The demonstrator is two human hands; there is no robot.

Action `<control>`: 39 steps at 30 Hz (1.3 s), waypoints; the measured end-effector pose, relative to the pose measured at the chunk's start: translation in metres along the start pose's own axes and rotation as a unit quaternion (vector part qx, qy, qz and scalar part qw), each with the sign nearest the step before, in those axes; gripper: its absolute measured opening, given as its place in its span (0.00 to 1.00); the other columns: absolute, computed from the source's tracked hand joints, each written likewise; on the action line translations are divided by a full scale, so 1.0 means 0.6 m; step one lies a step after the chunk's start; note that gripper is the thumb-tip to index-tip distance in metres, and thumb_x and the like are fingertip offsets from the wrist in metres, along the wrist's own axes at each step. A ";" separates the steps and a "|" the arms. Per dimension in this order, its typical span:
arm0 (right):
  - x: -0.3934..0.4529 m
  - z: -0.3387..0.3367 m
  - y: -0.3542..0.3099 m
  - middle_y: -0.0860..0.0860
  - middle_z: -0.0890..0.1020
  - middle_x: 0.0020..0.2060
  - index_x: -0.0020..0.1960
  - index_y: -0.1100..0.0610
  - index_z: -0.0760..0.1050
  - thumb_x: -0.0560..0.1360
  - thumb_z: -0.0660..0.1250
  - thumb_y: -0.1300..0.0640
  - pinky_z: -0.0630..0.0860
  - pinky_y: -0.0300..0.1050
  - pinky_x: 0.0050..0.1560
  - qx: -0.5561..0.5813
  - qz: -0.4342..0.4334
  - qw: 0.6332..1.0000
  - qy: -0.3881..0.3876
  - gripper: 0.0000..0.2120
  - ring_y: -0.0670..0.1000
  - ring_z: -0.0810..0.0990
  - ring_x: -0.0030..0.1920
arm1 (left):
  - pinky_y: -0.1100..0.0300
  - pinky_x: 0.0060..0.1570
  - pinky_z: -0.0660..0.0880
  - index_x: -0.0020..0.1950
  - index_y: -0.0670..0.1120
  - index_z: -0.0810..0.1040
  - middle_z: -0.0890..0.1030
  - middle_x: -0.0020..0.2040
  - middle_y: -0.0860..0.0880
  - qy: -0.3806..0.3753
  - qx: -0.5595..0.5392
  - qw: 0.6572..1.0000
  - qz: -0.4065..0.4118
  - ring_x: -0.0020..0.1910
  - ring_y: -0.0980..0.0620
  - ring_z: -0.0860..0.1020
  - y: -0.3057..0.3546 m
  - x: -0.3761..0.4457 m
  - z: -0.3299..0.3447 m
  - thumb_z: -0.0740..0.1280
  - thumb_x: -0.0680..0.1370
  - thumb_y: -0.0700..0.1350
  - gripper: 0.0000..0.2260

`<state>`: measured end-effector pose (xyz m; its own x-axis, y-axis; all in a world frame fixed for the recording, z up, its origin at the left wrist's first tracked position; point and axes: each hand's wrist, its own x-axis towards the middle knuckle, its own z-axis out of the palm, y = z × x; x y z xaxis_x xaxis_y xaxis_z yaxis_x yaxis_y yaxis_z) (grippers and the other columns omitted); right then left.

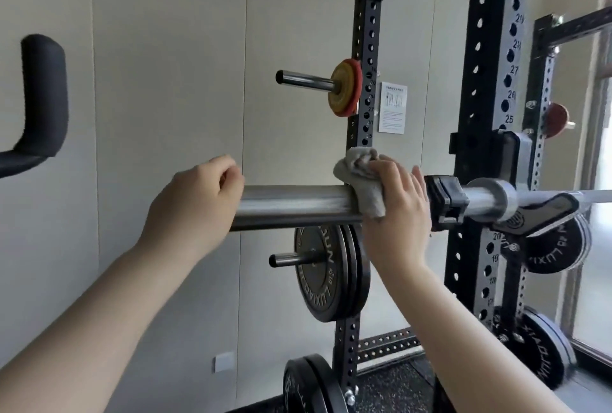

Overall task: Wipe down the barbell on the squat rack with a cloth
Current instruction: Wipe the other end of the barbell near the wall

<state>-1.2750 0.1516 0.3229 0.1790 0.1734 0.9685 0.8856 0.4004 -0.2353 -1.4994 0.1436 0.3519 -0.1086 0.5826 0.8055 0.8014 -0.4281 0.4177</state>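
Grey wall panels back the squat rack (490, 88). Left hand (195, 200) closes on the barbell (298, 205) end; right hand (395, 210) fingers (402, 180) clamp a cloth (359, 174) around it. Keep the cloth wrapped snugly, sliding leftward steadily.

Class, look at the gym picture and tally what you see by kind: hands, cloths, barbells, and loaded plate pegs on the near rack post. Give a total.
Hands: 2, the left hand and the right hand
Cloths: 1, the grey cloth
Barbells: 1, the barbell
Loaded plate pegs: 2, the upper peg and the lower peg
Total: 6
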 end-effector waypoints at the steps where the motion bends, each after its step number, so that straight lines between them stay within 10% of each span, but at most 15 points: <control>1: 0.005 0.007 -0.018 0.52 0.81 0.54 0.54 0.58 0.76 0.71 0.59 0.63 0.71 0.50 0.59 0.003 0.011 1.000 0.001 0.14 0.55 0.77 0.54 | 0.56 0.30 0.60 0.32 0.46 0.62 0.66 0.27 0.48 -0.028 -0.005 0.999 -0.037 0.29 0.45 0.64 0.002 0.010 -0.002 0.55 0.79 0.50 0.16; 4: -0.011 0.035 -0.100 0.49 0.81 0.53 0.54 0.54 0.77 0.72 0.58 0.56 0.69 0.45 0.49 0.048 -0.071 0.996 -0.012 0.14 0.53 0.77 0.50 | 0.56 0.32 0.61 0.32 0.44 0.65 0.69 0.29 0.46 -0.045 0.054 0.996 -0.060 0.33 0.42 0.68 0.011 0.022 -0.012 0.56 0.79 0.53 0.19; 8: -0.031 0.032 -0.068 0.55 0.78 0.60 0.63 0.53 0.71 0.71 0.62 0.57 0.69 0.50 0.64 0.047 -0.211 0.976 -0.029 0.20 0.55 0.76 0.58 | 0.56 0.32 0.61 0.39 0.48 0.73 0.73 0.36 0.51 0.089 0.148 0.976 0.134 0.38 0.45 0.72 0.041 -0.023 -0.012 0.59 0.78 0.48 0.10; 12: -0.001 0.008 0.029 0.57 0.81 0.55 0.56 0.60 0.78 0.72 0.65 0.60 0.61 0.61 0.72 -0.009 -0.052 0.998 0.017 0.13 0.58 0.80 0.54 | 0.56 0.33 0.66 0.41 0.49 0.72 0.74 0.39 0.53 0.064 0.093 0.983 0.142 0.41 0.49 0.71 0.037 -0.048 0.003 0.58 0.78 0.49 0.08; 15: 0.025 0.015 -0.008 0.51 0.82 0.53 0.55 0.55 0.79 0.72 0.65 0.60 0.70 0.51 0.58 0.009 0.053 0.998 -0.039 0.12 0.57 0.78 0.51 | 0.57 0.31 0.64 0.40 0.48 0.72 0.73 0.37 0.53 0.079 0.087 0.984 0.137 0.39 0.49 0.70 0.032 -0.046 0.013 0.57 0.77 0.49 0.09; 18: 0.008 0.035 -0.088 0.47 0.82 0.52 0.53 0.49 0.78 0.71 0.60 0.54 0.65 0.42 0.42 0.017 -0.045 0.998 -0.051 0.14 0.53 0.78 0.46 | 0.60 0.27 0.60 0.38 0.48 0.68 0.70 0.34 0.54 0.091 0.066 0.986 0.125 0.35 0.50 0.67 0.030 -0.036 0.021 0.57 0.78 0.49 0.10; 22: -0.037 0.039 -0.075 0.53 0.77 0.63 0.61 0.52 0.74 0.75 0.63 0.57 0.69 0.48 0.64 0.074 -0.137 0.987 -0.032 0.14 0.53 0.76 0.60 | 0.64 0.27 0.60 0.37 0.50 0.67 0.68 0.32 0.53 0.092 0.064 0.986 0.121 0.32 0.50 0.66 0.020 -0.027 0.021 0.56 0.78 0.52 0.12; 29: 0.013 0.012 0.029 0.54 0.79 0.61 0.57 0.59 0.78 0.71 0.61 0.64 0.62 0.62 0.71 0.035 0.101 0.994 0.029 0.16 0.54 0.75 0.60 | 0.60 0.33 0.68 0.41 0.49 0.80 0.78 0.30 0.58 0.046 -0.035 0.997 0.041 0.33 0.54 0.74 0.009 -0.014 0.016 0.57 0.79 0.58 0.18; 35: -0.039 0.031 -0.036 0.55 0.78 0.62 0.60 0.57 0.79 0.75 0.61 0.58 0.77 0.47 0.52 0.085 -0.116 0.990 -0.011 0.16 0.56 0.78 0.58 | 0.55 0.37 0.60 0.36 0.39 0.74 0.71 0.38 0.33 -0.055 -0.104 0.993 0.002 0.35 0.43 0.67 0.002 0.011 0.009 0.55 0.70 0.58 0.22; 39: -0.019 0.013 0.027 0.60 0.78 0.62 0.59 0.63 0.79 0.75 0.60 0.63 0.79 0.57 0.52 0.075 0.036 0.994 0.068 0.15 0.62 0.78 0.59 | 0.55 0.43 0.64 0.40 0.42 0.78 0.77 0.41 0.39 -0.096 -0.160 0.982 0.014 0.44 0.42 0.74 0.001 0.005 0.005 0.56 0.71 0.56 0.19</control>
<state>-1.2658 0.1631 0.3077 0.3057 0.0873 0.9481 0.7961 0.5228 -0.3048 -1.4973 0.1470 0.3531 0.0476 0.6738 0.7374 0.5740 -0.6226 0.5319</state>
